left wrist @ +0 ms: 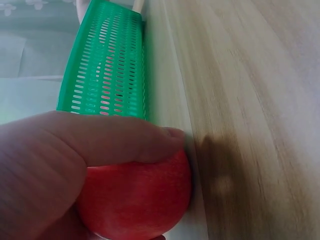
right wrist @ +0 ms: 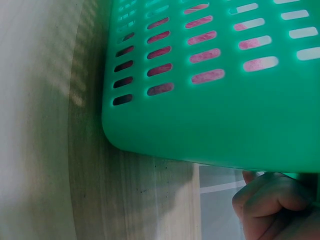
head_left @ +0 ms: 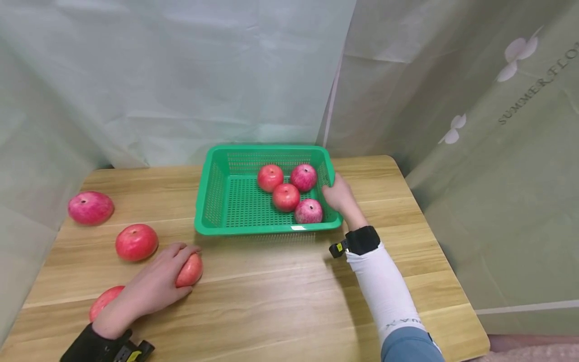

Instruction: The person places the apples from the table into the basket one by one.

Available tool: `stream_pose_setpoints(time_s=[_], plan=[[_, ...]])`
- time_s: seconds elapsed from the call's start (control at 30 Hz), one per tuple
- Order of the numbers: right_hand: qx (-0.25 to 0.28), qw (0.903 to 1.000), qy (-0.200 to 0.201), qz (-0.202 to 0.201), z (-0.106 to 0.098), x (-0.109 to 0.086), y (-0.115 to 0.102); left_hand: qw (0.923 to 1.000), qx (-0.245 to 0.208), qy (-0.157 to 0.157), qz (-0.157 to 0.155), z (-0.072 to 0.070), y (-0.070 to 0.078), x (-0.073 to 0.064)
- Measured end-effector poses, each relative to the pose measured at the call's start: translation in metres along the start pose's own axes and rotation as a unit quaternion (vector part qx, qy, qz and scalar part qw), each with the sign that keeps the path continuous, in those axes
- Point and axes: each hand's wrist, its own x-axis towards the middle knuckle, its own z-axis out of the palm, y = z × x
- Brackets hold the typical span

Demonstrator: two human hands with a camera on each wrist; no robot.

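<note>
My left hand [head_left: 156, 281] curls round a red apple [head_left: 190, 270] on the table, left of and nearer than the basket. In the left wrist view, the thumb lies across the side of this apple [left wrist: 140, 200]. My right hand [head_left: 340, 195] grips the right rim of a green plastic basket [head_left: 253, 230], and its curled fingers [right wrist: 272, 200] show under the rim in the right wrist view. Several apples sit in the right half of the basket, among them a red apple [head_left: 286, 197] and a pinkish streaked apple [head_left: 309, 211].
Three more apples lie on the wooden table [head_left: 271, 301] at the left: a pink apple [head_left: 91, 207], a red apple [head_left: 136, 242] and one apple [head_left: 105, 300] partly behind my left wrist. Pale cloth [head_left: 181, 75] hangs behind the table and along both sides.
</note>
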Motion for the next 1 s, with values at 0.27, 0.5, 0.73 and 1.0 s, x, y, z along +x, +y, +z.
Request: stream_pose_setpoints(time_s=[0.27, 0.5, 0.73, 1.0], plan=[[0.002, 1.0, 0.0, -0.003, 0.0, 0.0, 0.001, 0.9999, -0.014, -0.006, -0.007, -0.007, 0.002, -0.002], [-0.002, 1.0, 0.001, -0.003, 0.0, 0.001, 0.001, 0.9996, -0.014, 0.012, 0.021, -0.017, 0.006, -0.006], [0.003, 1.0, -0.005, 0.001, 0.0, 0.0, 0.0, 0.9973, -0.01, 0.015, 0.071, -0.029, 0.021, -0.008], [0.003, 1.0, 0.0, -0.005, 0.0, 0.0, 0.001, 0.988, -0.022, 0.037, 0.148, -0.045, 0.035, 0.002]])
